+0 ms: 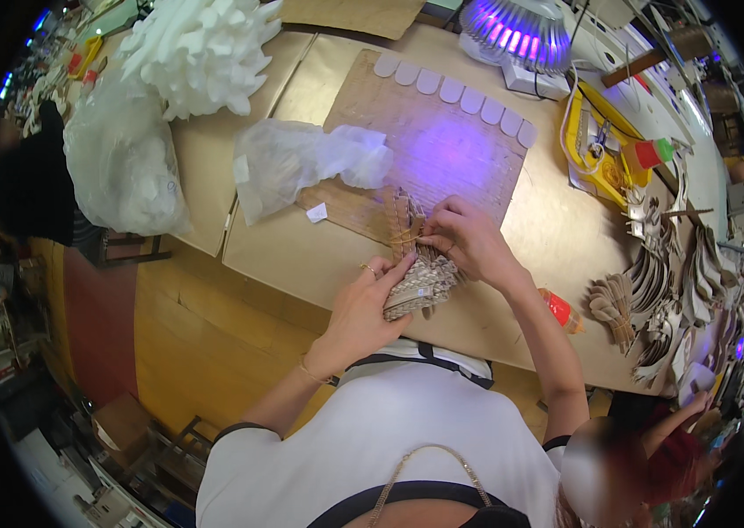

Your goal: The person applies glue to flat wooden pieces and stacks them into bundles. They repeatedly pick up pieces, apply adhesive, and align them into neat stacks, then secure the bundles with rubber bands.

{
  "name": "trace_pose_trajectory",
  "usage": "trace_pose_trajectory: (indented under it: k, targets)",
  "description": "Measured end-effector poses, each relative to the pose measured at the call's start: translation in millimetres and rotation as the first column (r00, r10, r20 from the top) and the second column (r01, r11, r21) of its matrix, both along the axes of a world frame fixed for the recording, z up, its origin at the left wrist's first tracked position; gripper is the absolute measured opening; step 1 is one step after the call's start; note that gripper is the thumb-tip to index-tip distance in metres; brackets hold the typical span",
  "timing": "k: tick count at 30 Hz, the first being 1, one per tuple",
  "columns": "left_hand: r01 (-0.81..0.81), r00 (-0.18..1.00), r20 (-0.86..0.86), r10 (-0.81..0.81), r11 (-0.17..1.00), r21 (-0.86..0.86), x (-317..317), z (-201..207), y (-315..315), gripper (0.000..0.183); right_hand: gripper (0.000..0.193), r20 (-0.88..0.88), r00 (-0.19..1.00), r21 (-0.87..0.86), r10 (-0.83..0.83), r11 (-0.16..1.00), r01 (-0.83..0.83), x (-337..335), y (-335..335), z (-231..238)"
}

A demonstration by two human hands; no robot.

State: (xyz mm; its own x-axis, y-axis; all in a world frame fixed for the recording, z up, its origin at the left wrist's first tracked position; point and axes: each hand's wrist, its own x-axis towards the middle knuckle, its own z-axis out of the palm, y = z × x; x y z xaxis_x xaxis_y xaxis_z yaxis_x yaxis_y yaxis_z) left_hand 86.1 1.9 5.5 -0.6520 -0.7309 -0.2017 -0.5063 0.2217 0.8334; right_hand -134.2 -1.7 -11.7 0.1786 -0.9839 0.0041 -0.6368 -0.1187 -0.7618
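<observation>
Near the middle of the cardboard-covered surface (319, 255), the left hand (363, 312) cups a stacked bundle of pale tan insole-shaped cutouts (420, 282) from below to steady it, while the right hand (464, 238) pinches a thin band at its far end.

Banded bundle (416, 268) of tan insoles

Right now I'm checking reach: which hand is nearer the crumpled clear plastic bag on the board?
Right. The right hand is just right of the bag; the left hand sits lower, under the bundle of insoles.
</observation>
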Motion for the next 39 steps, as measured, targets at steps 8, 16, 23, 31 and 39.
trace_pose_trajectory:
  k: [8, 16, 23, 31, 39]
  targets:
    - [0.068, 0.992, 0.102, -0.068, 0.998, 0.007, -0.2, -0.9, -4.0, 0.079, 0.015, 0.060, 0.998, 0.015, -0.033, 0.999, 0.032, 2.6, -5.8, 2.7]
    - [0.073, 0.991, 0.113, -0.070, 0.997, -0.023, -2.2, -2.2, -5.7, 0.076, 0.013, -0.369, 0.916, 0.022, 0.156, 0.987, -0.159, 7.2, -19.4, 26.1]
    - [0.057, 0.989, 0.139, -0.043, 0.994, -0.098, -6.7, -1.8, -2.1, 0.072, 0.013, -0.172, 0.897, 0.293, 0.408, 0.890, -0.348, -8.3, -35.2, 22.8]
    - [0.068, 0.982, 0.180, -0.062, 0.997, -0.026, -13.5, -1.3, -1.2, 0.070, 0.013, 0.252, 0.870, 0.498, 0.423, 0.715, -0.491, -16.6, -38.1, 54.3]
    - [0.009, 0.995, -0.100, -0.007, 1.000, 0.019, 1.5, -24.3, -5.0, 0.066, 0.027, 0.137, 0.981, 0.322, 0.136, 0.931, -0.174, -25.6, -12.4, 23.8]
